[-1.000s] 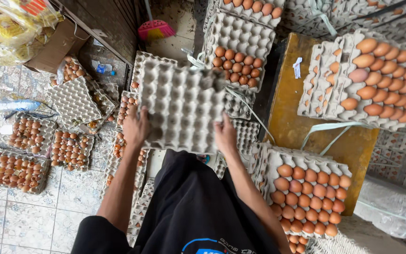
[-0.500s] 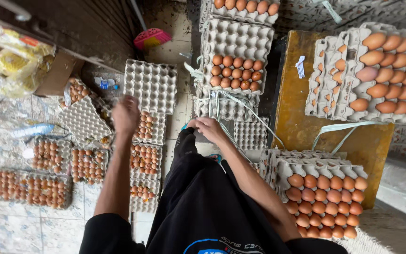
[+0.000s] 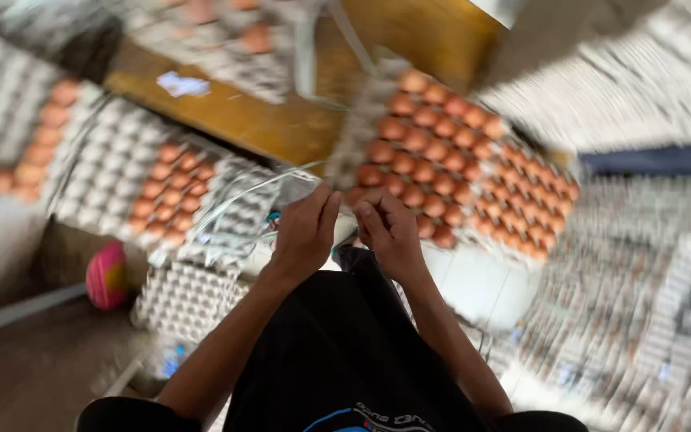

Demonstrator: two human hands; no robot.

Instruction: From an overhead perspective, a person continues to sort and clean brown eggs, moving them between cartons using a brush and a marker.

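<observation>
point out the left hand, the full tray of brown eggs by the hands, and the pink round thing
left hand (image 3: 304, 232), head view, back of the hand
tray of brown eggs (image 3: 429, 156), head view, eggs mid-tray
pink round thing (image 3: 105, 276), head view, its middle

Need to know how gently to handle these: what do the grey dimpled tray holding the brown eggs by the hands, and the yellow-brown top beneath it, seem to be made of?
The grey dimpled egg tray looks like moulded paper pulp: matte, with a soft cupped grid, though motion blur hides its texture. The yellow-brown flat top looks like wood or painted board, smooth with a dull sheen; the blur leaves that open. The brown eggs have matte shells.
</observation>
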